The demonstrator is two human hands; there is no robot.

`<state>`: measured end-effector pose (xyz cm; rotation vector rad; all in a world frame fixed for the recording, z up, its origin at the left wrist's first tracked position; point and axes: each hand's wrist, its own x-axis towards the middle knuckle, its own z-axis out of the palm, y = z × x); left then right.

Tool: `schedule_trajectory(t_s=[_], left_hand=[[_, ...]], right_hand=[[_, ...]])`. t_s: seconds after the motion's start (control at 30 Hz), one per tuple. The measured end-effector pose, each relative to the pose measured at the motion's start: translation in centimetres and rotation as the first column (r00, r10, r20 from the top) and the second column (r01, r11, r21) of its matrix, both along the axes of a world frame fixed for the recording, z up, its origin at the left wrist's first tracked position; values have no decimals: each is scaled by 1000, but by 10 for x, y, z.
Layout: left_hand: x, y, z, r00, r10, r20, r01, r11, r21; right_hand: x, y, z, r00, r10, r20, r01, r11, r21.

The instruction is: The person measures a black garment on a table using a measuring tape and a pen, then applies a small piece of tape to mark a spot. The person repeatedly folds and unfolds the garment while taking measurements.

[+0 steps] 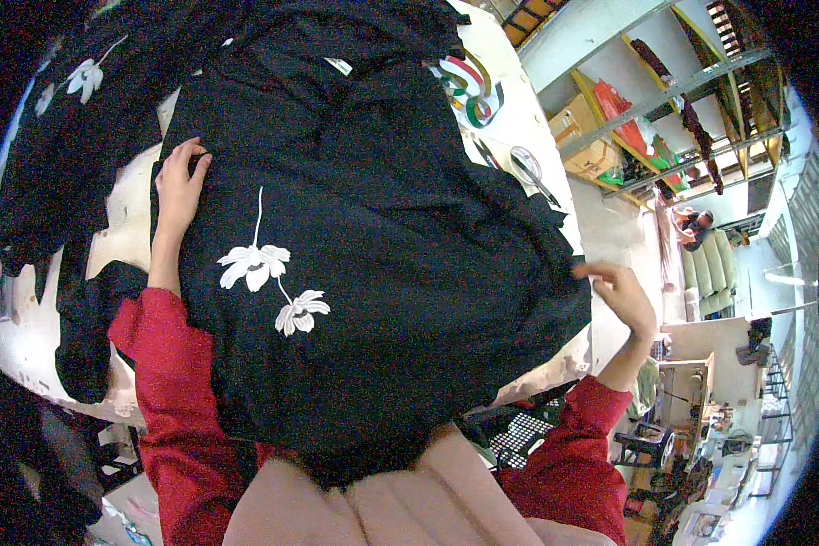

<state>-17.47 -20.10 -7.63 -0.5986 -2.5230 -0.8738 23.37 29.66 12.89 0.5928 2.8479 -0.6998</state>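
A black garment (pixel 382 273) with two white flowers (pixel 255 266) on it is spread in front of me, its near end hanging toward my lap. At its left edge is my left hand (pixel 180 187), the fingers bent and closed on the cloth. Over on the right, my right hand (pixel 621 296) pinches the garment's edge near the table's side, with the index finger stretched along the cloth. Folds run across the fabric between the two hands. Both forearms are in red sleeves.
More black cloth with white flowers (pixel 85 80) lies at the far left of the pale table (pixel 129 214). Tape rolls (pixel 473 105) and scissors (pixel 485 152) lie by the right edge. Beyond stand shelves with a cardboard box (pixel 581 136). Another person (pixel 696 226) is in the background.
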Motion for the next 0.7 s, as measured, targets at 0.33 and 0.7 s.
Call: schedule_trajectory(t_s=[0.33,0.7], left_hand=[[7,3,12,1000,-29,8,27,985,171],[3,13,10,998,2,-57,-2,1000,-12]], right_hand=[[-33,-17,-118,908,-66,-414,231,903,362],[-268,-112,61,725,481,-492,-431,875,221]])
